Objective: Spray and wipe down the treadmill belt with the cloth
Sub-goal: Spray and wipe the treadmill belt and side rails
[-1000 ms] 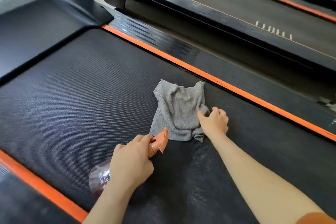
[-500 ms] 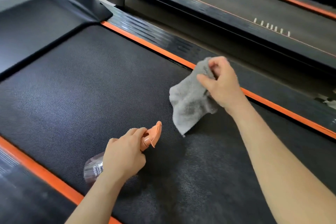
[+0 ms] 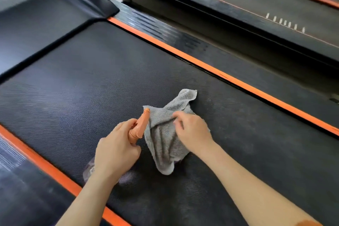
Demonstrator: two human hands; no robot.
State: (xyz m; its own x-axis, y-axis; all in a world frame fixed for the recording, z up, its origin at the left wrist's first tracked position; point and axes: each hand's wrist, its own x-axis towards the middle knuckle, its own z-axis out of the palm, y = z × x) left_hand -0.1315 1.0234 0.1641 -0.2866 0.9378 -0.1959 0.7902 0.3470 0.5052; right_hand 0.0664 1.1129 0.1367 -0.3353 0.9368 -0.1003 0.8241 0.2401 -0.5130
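Head view

1. Treadmill belt (image 3: 82, 79): a black textured surface running from the near right to the far left. It is bordered by an orange strip (image 3: 220, 73) on the far side and a second orange strip (image 3: 45, 163) on the near left side.
2. Cloth (image 3: 163, 145): grey towelling, lying crumpled on the belt near the middle of the frame. One corner points toward the far orange strip and another points toward the near edge. Folds radiate from the spot under the right hand.
3. Right hand (image 3: 192, 132): on top of the right part of the cloth. Its fingers are curled down into the fabric and hold a gathered bunch of it against the belt.
4. Spray bottle (image 3: 140, 124): orange spray head and clear body. The nozzle points away from the person and overlaps the left edge of the cloth. The body is mostly hidden under the left wrist.
5. Left hand (image 3: 117, 150): wrapped closed around the bottle neck, just left of the cloth.
6. Ribbed side rail (image 3: 156, 27): lies beyond the far orange strip.
7. Motor cover (image 3: 45, 14): dark, at the far left end of the belt.
8. Neighbouring treadmill (image 3: 238, 5): lies at the far right.
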